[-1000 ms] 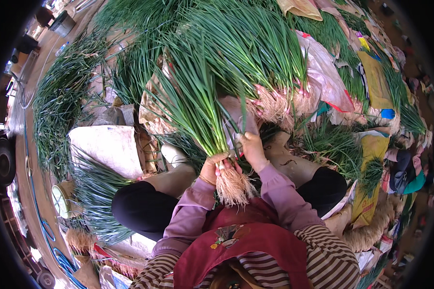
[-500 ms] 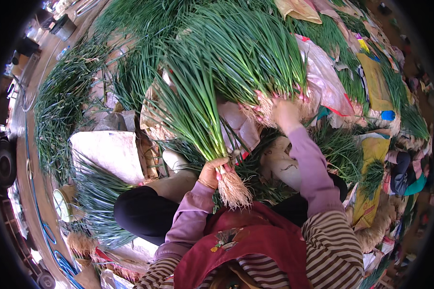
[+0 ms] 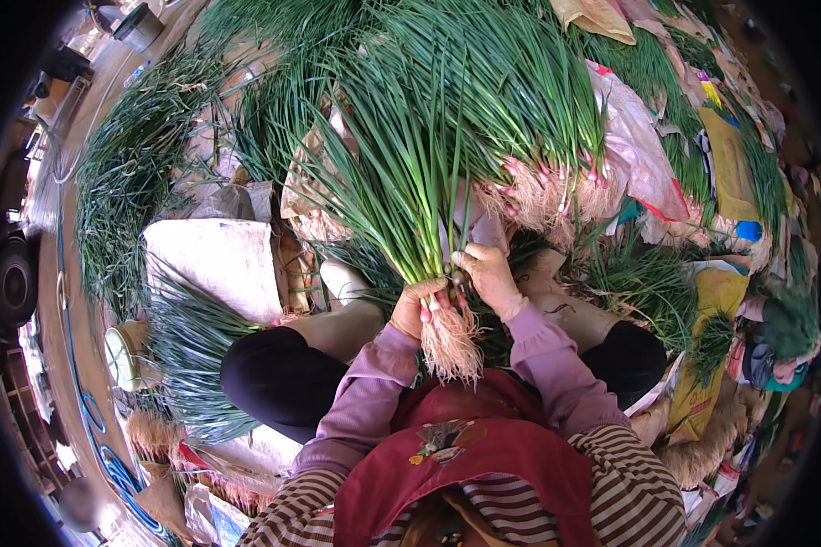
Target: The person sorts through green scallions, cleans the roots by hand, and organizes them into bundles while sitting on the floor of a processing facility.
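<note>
A bunch of green onions (image 3: pixel 417 232) stands tilted in front of me, its pale roots hanging down over my lap and its long green leaves fanning up and away. My left hand (image 3: pixel 417 305) is closed round it just above the pinkish bulbs. At the right side of the bunch, my right hand (image 3: pixel 491 276) is closed with thumb and fingers pinching a green onion stalk near its base. Just beyond lies a large heap of green onions (image 3: pixel 520 114), its bulbs and roots toward me.
A white sack (image 3: pixel 214 264) lies left, beside more green onions (image 3: pixel 192 346) and a pale green bucket (image 3: pixel 128 354). Yellow sacks (image 3: pixel 702 351) and leaf piles lie right, where another person (image 3: pixel 775 342) is partly visible. A blue hose (image 3: pixel 87 410) runs along the left floor.
My right hand has come back from the heap to the bunch, now pinching a stalk at its side. The left hand and its bunch have shifted slightly right and up.
</note>
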`<control>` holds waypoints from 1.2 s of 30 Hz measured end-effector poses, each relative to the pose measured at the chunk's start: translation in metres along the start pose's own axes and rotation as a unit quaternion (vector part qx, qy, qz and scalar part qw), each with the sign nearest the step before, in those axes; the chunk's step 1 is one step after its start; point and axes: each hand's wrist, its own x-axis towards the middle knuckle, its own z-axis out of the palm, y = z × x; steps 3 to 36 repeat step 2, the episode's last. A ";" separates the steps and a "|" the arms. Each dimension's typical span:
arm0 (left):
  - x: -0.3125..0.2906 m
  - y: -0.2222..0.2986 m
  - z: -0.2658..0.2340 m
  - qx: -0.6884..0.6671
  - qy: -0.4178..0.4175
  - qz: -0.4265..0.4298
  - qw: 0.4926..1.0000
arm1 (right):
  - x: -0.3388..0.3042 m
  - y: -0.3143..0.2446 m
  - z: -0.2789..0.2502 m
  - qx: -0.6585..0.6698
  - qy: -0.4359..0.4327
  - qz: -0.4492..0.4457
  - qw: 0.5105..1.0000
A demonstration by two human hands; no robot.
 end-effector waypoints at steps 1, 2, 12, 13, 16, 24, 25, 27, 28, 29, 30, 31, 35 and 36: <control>-0.003 -0.001 -0.002 -0.051 -0.001 -0.003 0.999 | -0.002 0.005 0.002 0.011 0.049 0.004 0.999; -0.001 0.000 -0.003 -0.023 -0.049 0.016 0.998 | -0.001 0.015 0.000 0.074 0.090 0.011 0.993; -0.001 0.000 -0.003 -0.023 -0.049 0.016 0.998 | -0.001 0.015 0.000 0.074 0.090 0.011 0.993; -0.001 0.000 -0.003 -0.023 -0.049 0.016 0.998 | -0.001 0.015 0.000 0.074 0.090 0.011 0.993; -0.001 0.000 -0.003 -0.023 -0.049 0.016 0.998 | -0.001 0.015 0.000 0.074 0.090 0.011 0.993; -0.001 0.000 -0.003 -0.023 -0.049 0.016 0.998 | -0.001 0.015 0.000 0.074 0.090 0.011 0.993; -0.001 0.000 -0.003 -0.023 -0.049 0.016 0.998 | -0.001 0.015 0.000 0.074 0.090 0.011 0.993; -0.001 0.000 -0.003 -0.023 -0.049 0.016 0.998 | -0.001 0.015 0.000 0.074 0.090 0.011 0.993; -0.001 0.000 -0.003 -0.023 -0.049 0.016 0.998 | -0.001 0.015 0.000 0.074 0.090 0.011 0.993; -0.001 0.000 -0.003 -0.023 -0.049 0.016 0.998 | -0.001 0.015 0.000 0.074 0.090 0.011 0.993; -0.001 0.000 -0.003 -0.023 -0.049 0.016 0.998 | -0.001 0.015 0.000 0.074 0.090 0.011 0.993; -0.001 0.000 -0.003 -0.023 -0.049 0.016 0.998 | -0.001 0.015 0.000 0.074 0.090 0.011 0.993; -0.001 0.000 -0.003 -0.023 -0.049 0.016 0.998 | -0.001 0.015 0.000 0.074 0.090 0.011 0.993; -0.001 0.000 -0.003 -0.023 -0.049 0.016 0.998 | -0.001 0.015 0.000 0.074 0.090 0.011 0.993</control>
